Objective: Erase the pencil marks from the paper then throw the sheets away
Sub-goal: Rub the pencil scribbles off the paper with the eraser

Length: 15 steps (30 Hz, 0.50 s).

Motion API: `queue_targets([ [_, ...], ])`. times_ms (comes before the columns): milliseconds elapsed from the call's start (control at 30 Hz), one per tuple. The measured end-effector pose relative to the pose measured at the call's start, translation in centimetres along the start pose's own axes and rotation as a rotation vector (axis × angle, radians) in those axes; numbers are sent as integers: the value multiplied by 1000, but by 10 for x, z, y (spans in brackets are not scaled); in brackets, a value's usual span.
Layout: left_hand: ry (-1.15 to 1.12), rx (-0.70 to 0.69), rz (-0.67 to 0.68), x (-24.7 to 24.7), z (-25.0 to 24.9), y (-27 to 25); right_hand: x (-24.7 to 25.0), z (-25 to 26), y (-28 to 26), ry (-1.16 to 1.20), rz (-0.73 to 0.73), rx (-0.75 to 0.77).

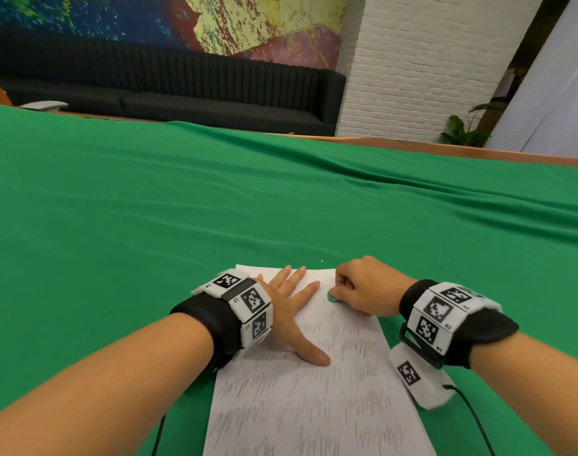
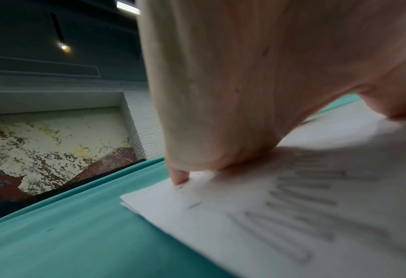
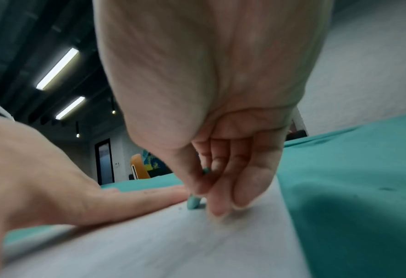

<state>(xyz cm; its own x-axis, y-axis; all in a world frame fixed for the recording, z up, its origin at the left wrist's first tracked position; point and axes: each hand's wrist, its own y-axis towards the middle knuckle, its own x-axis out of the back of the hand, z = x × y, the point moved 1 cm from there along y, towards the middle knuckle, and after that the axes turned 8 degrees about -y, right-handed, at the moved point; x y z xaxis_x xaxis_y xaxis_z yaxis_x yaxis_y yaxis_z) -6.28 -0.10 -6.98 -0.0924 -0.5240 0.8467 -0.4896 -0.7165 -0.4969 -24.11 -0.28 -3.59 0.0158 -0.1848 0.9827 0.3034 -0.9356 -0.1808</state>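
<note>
left hand (image 1: 289, 302) lies flat with fingers (image 1: 309, 289) spread, pinning the paper (image 1: 317, 399) to the green surface (image 1: 215, 199). right hand (image 1: 366, 291) has its fingers curled around a small green eraser (image 3: 193, 203), tip on the far right part of the sheet. erasing step is in hand and looks early: far strip reads mostly blank, pencil marks (image 1: 301, 409) cover the rest toward the person. a second sheet edge peeks out underneath in the left wrist view. next move probably calls for rubbing row by row toward the person with the sheet pinned so it doesn't crease.
</note>
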Motion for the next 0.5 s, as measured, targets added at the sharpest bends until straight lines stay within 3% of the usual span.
queue_targets([
  [167, -50, 11, -23, -4, -1, 0, -1, 2, -5, 172, 169, 55],
  [267, -44, 8, -53, -7, -1, 1, 1, 1, -2, 33, 44, 11],
  [400, -54, 27, -103, -11, -4, 4, -1, 5, -5, 216, 222, 39],
  [500, -35, 27, -170, -18, -2, 9, 1, 4, -2, 65, 112, -10],
])
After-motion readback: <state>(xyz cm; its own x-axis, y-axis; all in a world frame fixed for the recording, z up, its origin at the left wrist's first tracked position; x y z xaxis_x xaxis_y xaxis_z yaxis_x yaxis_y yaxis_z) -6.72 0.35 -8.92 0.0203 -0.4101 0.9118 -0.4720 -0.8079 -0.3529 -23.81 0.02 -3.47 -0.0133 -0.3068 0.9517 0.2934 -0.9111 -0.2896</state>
